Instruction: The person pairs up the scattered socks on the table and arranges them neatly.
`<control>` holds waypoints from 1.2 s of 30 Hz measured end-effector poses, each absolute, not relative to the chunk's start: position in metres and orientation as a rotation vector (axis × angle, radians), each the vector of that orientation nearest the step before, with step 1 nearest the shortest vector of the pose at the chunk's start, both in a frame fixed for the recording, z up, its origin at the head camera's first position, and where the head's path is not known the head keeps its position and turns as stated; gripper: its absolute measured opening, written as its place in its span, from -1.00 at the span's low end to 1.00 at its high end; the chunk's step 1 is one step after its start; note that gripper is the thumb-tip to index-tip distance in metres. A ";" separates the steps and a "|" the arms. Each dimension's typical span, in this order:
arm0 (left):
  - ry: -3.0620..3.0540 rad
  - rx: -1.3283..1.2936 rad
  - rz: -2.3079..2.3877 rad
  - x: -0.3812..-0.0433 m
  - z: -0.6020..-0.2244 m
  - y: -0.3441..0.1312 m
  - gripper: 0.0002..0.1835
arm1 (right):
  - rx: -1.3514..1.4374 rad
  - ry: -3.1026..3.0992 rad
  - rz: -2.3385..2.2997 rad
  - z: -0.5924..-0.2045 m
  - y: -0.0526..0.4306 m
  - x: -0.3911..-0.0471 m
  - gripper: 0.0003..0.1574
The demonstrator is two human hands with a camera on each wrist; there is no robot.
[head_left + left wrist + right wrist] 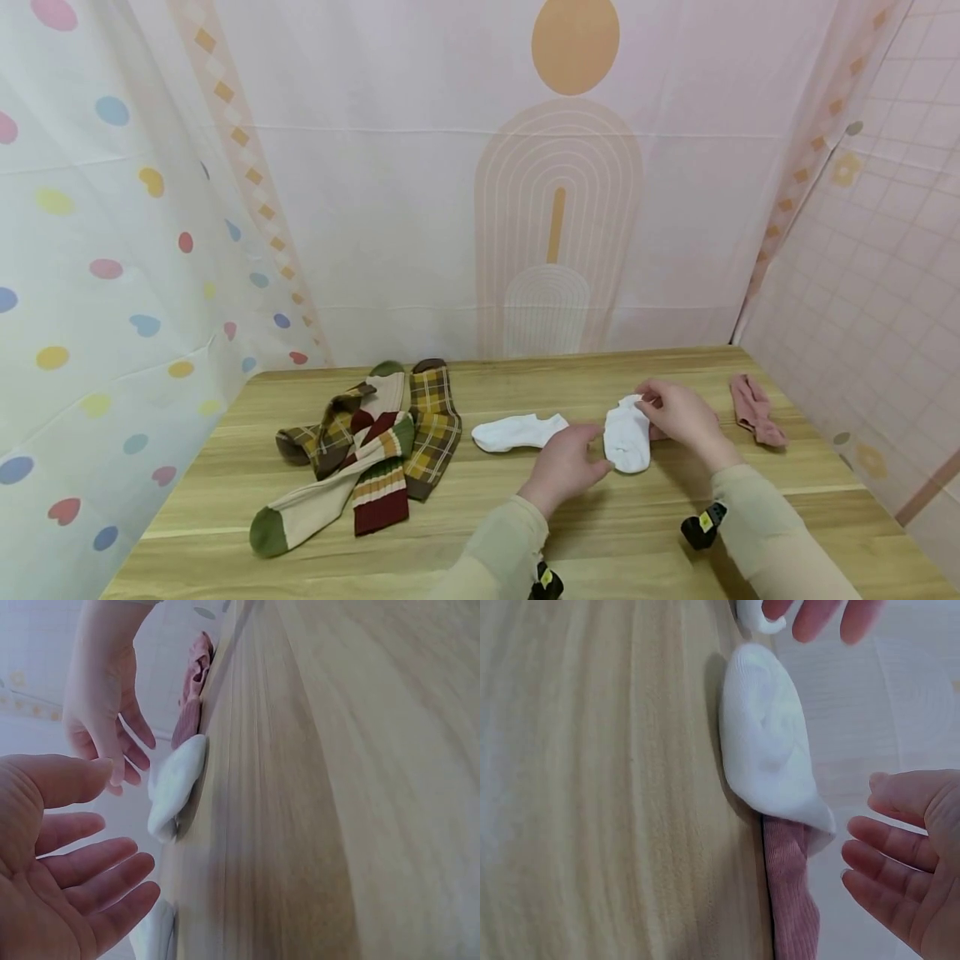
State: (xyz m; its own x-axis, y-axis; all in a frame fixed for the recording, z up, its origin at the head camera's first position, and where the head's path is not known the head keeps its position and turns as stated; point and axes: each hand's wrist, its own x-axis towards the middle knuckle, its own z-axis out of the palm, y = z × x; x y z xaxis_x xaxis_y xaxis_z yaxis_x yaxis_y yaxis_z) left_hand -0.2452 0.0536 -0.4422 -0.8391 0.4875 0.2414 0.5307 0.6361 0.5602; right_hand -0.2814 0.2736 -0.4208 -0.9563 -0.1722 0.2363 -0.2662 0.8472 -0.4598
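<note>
White sock (627, 439), between left hand (564, 467) and right hand (686, 419) | both hands relaxed, grasping nothing | probably light, soft, limp, hardly fragile | best pinched at cuff (819, 825), near right hand

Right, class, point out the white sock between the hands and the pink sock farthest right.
White sock (626, 439), head view: middle of its upward-facing side.
Pink sock (752, 407), head view: its crumpled middle.

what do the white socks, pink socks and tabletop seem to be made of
White socks: soft, matte knit, perhaps cotton; fine ribbing shows on one.
Pink socks: matte ribbed knit, fibre unclear; raised parallel lines show.
Tabletop: wood or wood-look laminate, smooth; streaky grain shows.
</note>
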 end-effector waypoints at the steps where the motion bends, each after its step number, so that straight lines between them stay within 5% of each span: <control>1: -2.780 -0.850 -1.015 -0.245 -0.442 0.054 -0.51 | 0.335 -2.842 0.755 -0.421 0.274 -0.283 -0.73; 36: -2.611 -0.283 -2.097 -0.247 -0.460 0.071 -0.52 | 0.095 -3.018 0.780 -0.433 0.277 -0.307 -0.46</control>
State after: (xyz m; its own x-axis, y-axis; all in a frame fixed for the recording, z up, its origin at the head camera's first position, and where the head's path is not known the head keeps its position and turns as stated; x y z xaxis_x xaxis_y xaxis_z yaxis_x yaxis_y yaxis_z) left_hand -0.2466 0.0707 -0.4598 -0.9622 0.2646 -0.0650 -0.0065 0.2165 0.9763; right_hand -0.3067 0.2773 -0.4335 -0.9979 -0.0532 0.0371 -0.0645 0.8730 -0.4835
